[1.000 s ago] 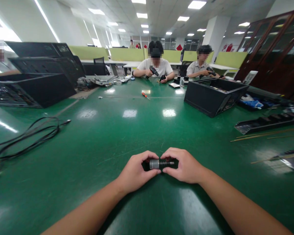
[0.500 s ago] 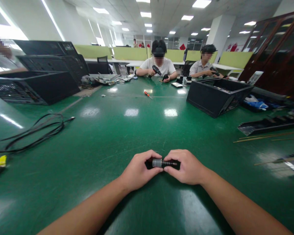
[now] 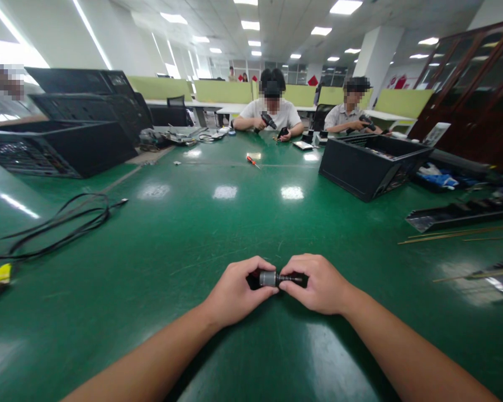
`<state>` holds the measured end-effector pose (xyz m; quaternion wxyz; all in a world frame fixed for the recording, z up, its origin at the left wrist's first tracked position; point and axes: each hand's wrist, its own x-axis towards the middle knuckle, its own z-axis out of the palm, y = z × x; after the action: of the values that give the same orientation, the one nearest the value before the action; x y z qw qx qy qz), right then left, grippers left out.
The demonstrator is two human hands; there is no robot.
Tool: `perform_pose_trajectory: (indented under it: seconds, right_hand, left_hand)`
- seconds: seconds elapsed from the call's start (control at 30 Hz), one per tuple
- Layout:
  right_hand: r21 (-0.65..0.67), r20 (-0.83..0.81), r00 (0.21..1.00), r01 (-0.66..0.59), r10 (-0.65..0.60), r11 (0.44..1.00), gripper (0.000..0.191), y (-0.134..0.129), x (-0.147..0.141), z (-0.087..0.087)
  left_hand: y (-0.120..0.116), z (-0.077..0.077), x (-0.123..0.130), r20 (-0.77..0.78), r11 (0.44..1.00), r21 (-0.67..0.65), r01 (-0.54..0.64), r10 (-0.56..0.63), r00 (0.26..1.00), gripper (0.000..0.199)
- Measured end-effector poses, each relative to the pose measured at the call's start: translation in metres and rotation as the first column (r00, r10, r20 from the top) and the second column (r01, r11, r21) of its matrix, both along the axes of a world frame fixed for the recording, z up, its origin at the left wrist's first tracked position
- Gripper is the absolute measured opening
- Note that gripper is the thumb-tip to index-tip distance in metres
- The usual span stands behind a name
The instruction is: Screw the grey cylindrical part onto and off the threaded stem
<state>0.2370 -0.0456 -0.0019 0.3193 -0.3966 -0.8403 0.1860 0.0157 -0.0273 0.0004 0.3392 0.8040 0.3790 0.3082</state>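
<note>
Low in the middle of the head view, a small grey cylinder with a thin, dark, ringed shaft (image 3: 267,278) lies level between my hands, just above or on the green table (image 3: 184,223). My left hand (image 3: 235,293) pinches the grey body between thumb and fingers. From the other side, my right hand (image 3: 322,286) closes thumb and fingertips round the shaft, close to where it meets the body. The exact kind of part cannot be made out. My two sets of fingertips almost touch.
Black cables (image 3: 79,223) lie at left, near a black computer case (image 3: 67,148). An orange screwdriver (image 3: 252,161) rests far ahead. Another black case (image 3: 360,167), a dark metal tray (image 3: 452,215) and thin rods (image 3: 448,235) are at right. Across the table, two people (image 3: 268,114) handle power tools.
Almost nothing differs. Both hands still hold the cylinder and its shaft, with only a very slight shift of the right hand upward and to the left.
</note>
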Motion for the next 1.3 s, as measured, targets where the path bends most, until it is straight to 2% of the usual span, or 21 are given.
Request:
perform_pose_trajectory:
  seconds: [0.67, 1.3]
  right_hand:
    - [-0.022, 0.021, 1.0, 0.02, -0.02, 1.0, 0.008, -0.0006, 0.0012, -0.0001]
    - [-0.013, -0.003, 1.0, 0.019, -0.019, 1.0, 0.006, -0.0019, -0.0001, 0.0045]
  left_hand:
    - [-0.0002, 0.0015, 0.0013, -0.001, 1.0, 0.002, -0.012, 0.012, 1.0, 0.024]
    - [-0.0035, 0.0026, -0.0014, 0.019, 0.994, 0.099, -0.037, 0.036, 0.999, 0.024]
